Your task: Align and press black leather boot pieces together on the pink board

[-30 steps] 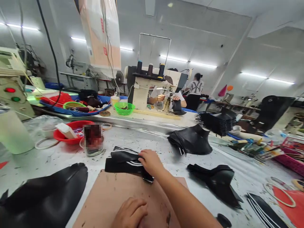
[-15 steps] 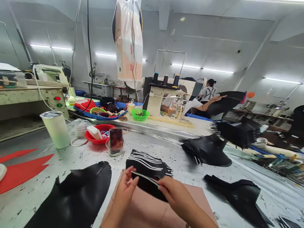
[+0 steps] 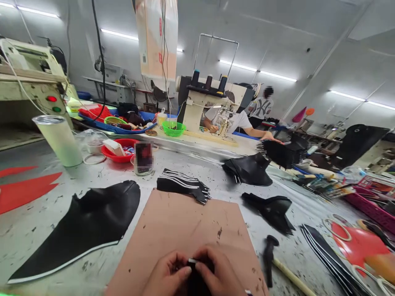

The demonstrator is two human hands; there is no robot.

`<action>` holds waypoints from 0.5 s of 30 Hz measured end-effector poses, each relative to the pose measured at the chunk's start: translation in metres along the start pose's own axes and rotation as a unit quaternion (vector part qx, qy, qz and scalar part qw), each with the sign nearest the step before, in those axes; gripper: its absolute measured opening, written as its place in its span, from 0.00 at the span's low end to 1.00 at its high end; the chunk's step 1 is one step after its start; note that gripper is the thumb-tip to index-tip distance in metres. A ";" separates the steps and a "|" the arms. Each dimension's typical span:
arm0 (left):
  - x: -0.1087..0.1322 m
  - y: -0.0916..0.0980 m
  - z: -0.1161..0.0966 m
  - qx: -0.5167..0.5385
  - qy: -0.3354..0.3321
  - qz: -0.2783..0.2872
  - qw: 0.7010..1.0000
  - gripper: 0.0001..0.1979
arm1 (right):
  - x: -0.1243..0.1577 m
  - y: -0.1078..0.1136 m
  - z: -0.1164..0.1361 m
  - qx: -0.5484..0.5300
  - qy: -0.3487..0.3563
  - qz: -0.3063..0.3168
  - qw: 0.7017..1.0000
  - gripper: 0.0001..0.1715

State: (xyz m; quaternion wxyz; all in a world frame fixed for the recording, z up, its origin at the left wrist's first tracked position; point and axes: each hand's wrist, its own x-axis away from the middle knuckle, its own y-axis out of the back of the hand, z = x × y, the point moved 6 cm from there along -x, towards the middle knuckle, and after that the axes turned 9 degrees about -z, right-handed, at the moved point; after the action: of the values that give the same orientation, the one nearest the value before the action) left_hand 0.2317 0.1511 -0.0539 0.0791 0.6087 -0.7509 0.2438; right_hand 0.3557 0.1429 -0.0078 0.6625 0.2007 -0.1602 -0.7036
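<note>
Low over a pinkish-brown board (image 3: pixel 173 222), my left hand (image 3: pixel 169 273) and my right hand (image 3: pixel 216 271) pinch a small black leather piece (image 3: pixel 197 283) with a white edge. Thumbs and fingertips of both hands meet close together on its upper end, and its lower part runs out of view. Beyond the board's far edge lies a pile of black leather pieces with white edges (image 3: pixel 182 183). To the left rests a larger black leather piece (image 3: pixel 101 213) with a white border. A hammer (image 3: pixel 270 259) with a pale handle is right of the board.
A tumbler (image 3: pixel 60 142), a red bowl (image 3: pixel 119 154) and a glass jar stand at the back left. Folded black leather pieces (image 3: pixel 249 168) lie to the right. Across the table a person in a white top sits behind a sewing machine (image 3: pixel 206 102).
Both hands have come down and closer together with the black leather piece, away from the pile. The view has tilted downward, bringing the hammer into sight. The co-worker's large black piece has been lowered.
</note>
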 end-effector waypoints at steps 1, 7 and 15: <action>0.003 0.002 -0.002 -0.004 -0.003 -0.004 1.000 0.27 | 0.000 -0.001 0.005 0.004 0.020 0.004 1.000 0.08; 0.015 0.003 -0.014 -0.081 -0.076 -0.016 0.994 0.15 | 0.001 0.001 0.025 0.048 0.128 -0.023 0.990 0.07; 0.022 0.001 -0.028 -0.208 -0.181 -0.025 0.961 0.06 | 0.001 -0.006 0.027 0.167 0.129 -0.029 0.977 0.10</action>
State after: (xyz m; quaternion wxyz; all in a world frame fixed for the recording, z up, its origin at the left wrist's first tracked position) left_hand 0.2198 0.1448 -0.0204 0.0732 0.6315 -0.7712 -0.0341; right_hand 0.3374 0.1416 0.0127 0.6142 0.4022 -0.1828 -0.6540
